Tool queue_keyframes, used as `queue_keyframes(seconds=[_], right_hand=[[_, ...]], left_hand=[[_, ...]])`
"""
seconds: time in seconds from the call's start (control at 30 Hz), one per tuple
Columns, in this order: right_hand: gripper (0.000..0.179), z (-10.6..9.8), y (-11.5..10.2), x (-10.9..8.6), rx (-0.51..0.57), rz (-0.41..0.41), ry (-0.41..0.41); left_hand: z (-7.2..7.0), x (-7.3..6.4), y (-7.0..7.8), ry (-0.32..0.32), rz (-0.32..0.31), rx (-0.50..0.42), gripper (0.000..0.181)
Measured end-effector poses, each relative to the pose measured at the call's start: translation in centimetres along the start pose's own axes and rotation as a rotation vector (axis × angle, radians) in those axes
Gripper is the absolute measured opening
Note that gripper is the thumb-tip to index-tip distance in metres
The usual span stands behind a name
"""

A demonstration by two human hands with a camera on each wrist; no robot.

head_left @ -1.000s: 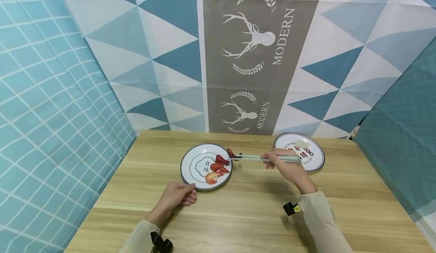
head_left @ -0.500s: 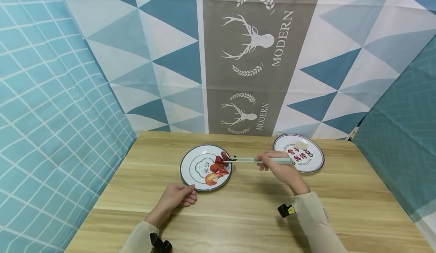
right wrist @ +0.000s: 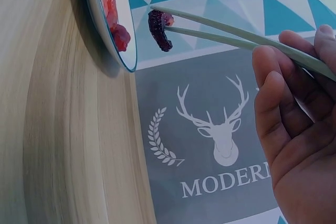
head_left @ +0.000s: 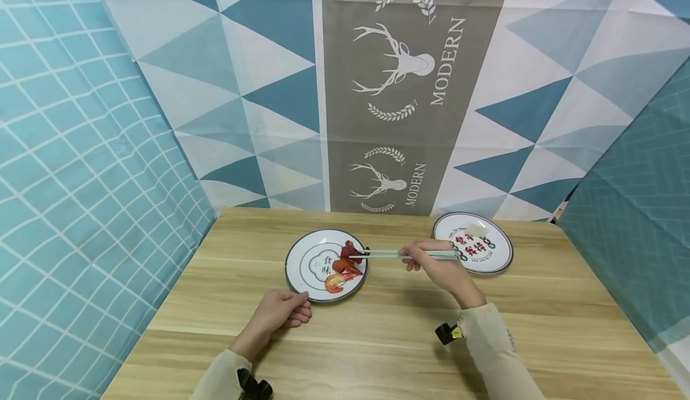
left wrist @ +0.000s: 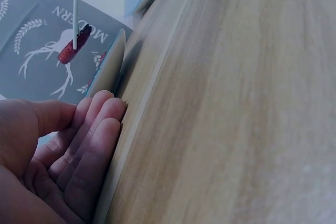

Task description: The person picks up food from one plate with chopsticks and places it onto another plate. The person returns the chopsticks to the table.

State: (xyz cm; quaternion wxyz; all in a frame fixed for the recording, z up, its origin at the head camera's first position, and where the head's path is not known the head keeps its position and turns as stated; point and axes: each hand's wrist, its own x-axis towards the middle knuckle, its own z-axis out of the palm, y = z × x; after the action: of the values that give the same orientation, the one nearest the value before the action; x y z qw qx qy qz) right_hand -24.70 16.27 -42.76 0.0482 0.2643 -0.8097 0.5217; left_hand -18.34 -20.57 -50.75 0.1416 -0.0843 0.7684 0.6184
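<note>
Head view: wooden table [head_left: 377, 346], printed backdrop [head_left: 377, 124] behind it with stag heads and the word MODERN, blue gridded cloth [head_left: 81, 148] along the left. Item, one round white plate [head_left: 303, 262], dark-rimmed, lettered at its centre, near the middle of the table. Item, on its right-hand part, a curled orange shrimp [head_left: 335, 282], an orange-red piece [head_left: 344, 265] just behind it and, at the far end of the row, a red piece [right wrist: 122, 36]. Item, one dark red piece of food [right wrist: 159, 29], lifted clear of the plate — pinched between the tips of pale green chopsticks [right wrist: 294, 56], above the plate's right side. Right hand [head_left: 439, 265]: fingers and thumb bent round the chopsticks, whose tips stand only the width of the morsel apart. Left hand [head_left: 280, 310]: at the plate's near left edge, thumb and forefinger brought together on the rim, the other fingers curled beside it. Item, a second plate [head_left: 502, 241], oval in appearance, with red lettering and a pale patch of uncertain nature, beyond the right hand — well apart from the first. Item, two cream sleeves [head_left: 493, 340], each with a small black device [head_left: 446, 333] at the wrist.
</note>
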Motion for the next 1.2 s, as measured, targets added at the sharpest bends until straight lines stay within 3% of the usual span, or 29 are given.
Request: queue_keyframes(seconds=[0.63, 0.9, 1.2], right_hand=[[0.025, 1.8, -0.5, 0.5, 0.037, 0.019, -0.032], [0.025, 2.2, -0.4, 0.7, 0.009, -0.038, -0.035], [0.025, 2.4, -0.6, 0.7, 0.009, -0.019, -0.047]], left_hand=[[0.0, -0.1, -0.1, 0.001, 0.009, 0.0, 0.038], [-0.1, -0.1, -0.1, -0.004, 0.015, 0.008, 0.04], [-0.1, -0.1, -0.1, -0.009, 0.012, 0.009, 0.04]])
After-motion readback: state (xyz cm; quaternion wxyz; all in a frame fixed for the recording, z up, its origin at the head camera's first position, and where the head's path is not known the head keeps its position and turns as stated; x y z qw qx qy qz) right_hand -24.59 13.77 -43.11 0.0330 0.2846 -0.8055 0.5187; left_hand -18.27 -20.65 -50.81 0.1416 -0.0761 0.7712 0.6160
